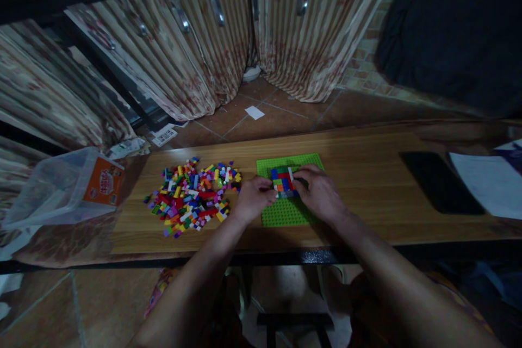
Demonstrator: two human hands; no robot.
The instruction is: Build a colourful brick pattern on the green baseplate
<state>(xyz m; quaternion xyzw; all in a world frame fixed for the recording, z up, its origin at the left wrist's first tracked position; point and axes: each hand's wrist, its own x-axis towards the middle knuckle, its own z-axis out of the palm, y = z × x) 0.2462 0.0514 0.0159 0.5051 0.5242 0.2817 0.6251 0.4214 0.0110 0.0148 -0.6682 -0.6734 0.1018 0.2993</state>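
Observation:
A green studded baseplate (285, 219) lies on the wooden board in front of me. On it sits a flat, roughly square build of toy building bricks (283, 178) in blue, red, green, orange and white. My left hand (256, 196) is at the build's lower left corner, fingers closed in a pinch by a small whitish brick. From the right, my right hand (320, 191) grips the build's edge between thumb and fingers, beside a white brick at its upper right. The fingers hide parts of both edges.
Left of the baseplate spreads a pile of loose bricks (191, 196). A clear plastic box (57, 190) with an orange label stands beyond the board's left end. To the right lie a black phone-like slab (440, 182) and white papers (485, 185). Curtains (196, 49) hang behind.

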